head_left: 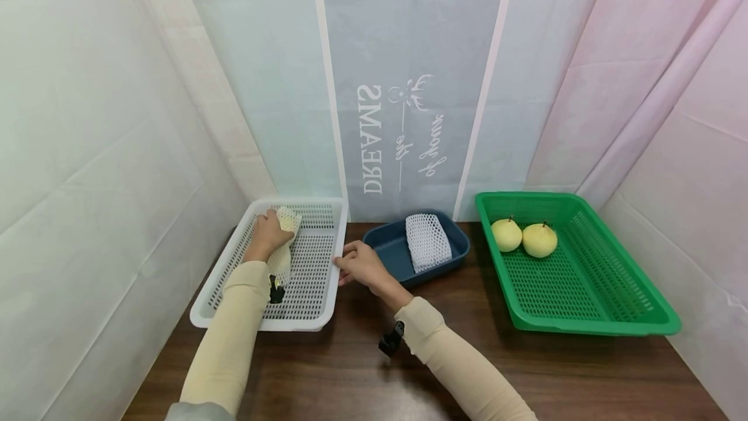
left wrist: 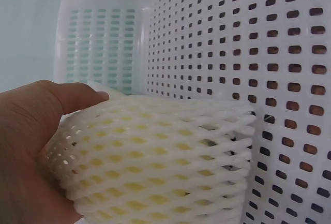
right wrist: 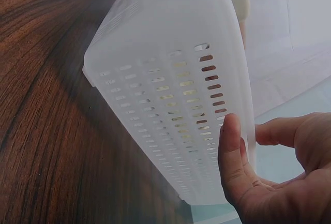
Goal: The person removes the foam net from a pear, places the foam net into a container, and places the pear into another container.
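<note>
Inside the white perforated basket [head_left: 312, 278], my left hand [head_left: 269, 236] grips a pale yellow fruit in a white foam net sleeve [left wrist: 150, 157]. Yellow shows through the mesh, and the sleeve's loose end points away from the palm. More foam netting [head_left: 282, 268] lies along the basket's left part, partly behind the hand and wrist; whether it is a separate piece I cannot tell. My right hand [head_left: 362, 265] pinches the basket's right rim, thumb on one side and fingers on the other, as the right wrist view [right wrist: 289, 167] shows.
Between the baskets sits a dark blue tray [head_left: 388, 255] with an empty-looking white foam net [head_left: 428, 242] in it. A green basket [head_left: 590, 327] on the right holds two yellow pears [head_left: 539, 240]. All stand on a dark wooden table [head_left: 327, 369] before a curtain [head_left: 403, 31].
</note>
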`<control>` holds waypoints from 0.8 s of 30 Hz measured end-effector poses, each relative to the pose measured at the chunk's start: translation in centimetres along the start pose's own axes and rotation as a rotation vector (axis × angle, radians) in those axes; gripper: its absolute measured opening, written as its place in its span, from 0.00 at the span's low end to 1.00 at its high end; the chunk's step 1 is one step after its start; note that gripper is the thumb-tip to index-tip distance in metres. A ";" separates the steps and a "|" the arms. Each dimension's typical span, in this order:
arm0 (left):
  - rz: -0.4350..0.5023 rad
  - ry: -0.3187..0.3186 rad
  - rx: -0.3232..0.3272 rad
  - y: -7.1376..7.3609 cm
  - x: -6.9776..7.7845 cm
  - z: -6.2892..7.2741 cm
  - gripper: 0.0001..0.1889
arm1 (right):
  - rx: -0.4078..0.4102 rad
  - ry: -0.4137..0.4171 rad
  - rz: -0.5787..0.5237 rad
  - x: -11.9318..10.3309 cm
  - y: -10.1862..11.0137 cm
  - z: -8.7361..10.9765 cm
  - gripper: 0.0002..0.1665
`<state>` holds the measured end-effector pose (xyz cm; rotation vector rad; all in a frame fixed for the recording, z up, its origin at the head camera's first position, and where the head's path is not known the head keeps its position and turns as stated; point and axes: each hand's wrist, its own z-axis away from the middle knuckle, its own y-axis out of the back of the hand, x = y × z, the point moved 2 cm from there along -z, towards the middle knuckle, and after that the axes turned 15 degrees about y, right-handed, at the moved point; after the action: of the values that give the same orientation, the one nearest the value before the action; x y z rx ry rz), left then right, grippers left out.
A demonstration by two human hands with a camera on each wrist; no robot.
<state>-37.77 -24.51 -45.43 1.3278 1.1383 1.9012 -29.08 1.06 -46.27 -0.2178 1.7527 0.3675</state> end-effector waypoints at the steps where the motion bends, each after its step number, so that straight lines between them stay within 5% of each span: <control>1: -0.005 -0.001 -0.001 -0.1 -0.1 -0.1 0.45 | 0.000 0.000 -0.001 -0.1 0.0 0.0 0.26; 24: -0.015 0.037 -0.023 -0.9 -0.2 -0.3 0.50 | -0.008 0.020 -0.026 0.4 0.1 0.0 0.25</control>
<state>-38.04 -24.38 -46.38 1.2732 1.1383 1.9303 -29.22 1.12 -46.62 -0.2506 1.7666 0.3548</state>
